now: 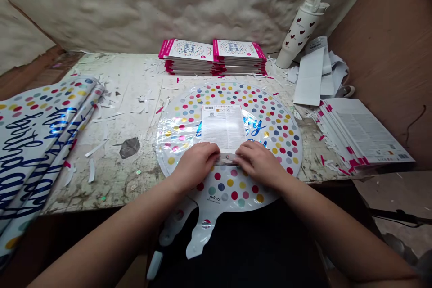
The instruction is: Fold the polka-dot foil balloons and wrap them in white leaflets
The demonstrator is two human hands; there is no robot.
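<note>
A flat round foil balloon (283,121) with coloured dots and blue lettering lies in front of me, its tail hanging over the table's near edge. On top of it is a white printed card (224,128) with small text and a barcode. My left hand (199,162) pinches the card's near left corner, fingers curled. At the near right corner my right hand (256,162) is closed in the same way. Between the fingertips a narrow strip of the card's near edge shows a small logo. The thumbs are partly hidden.
Two stacks of pink-edged printed packets (197,58) stand at the back. A tumbler (300,33) with hearts leans beside paper scraps (308,76). More cards (371,130) lie right. Folded dotted balloons (40,144) overhang the left edge. Paper shreds litter the worn table (118,175).
</note>
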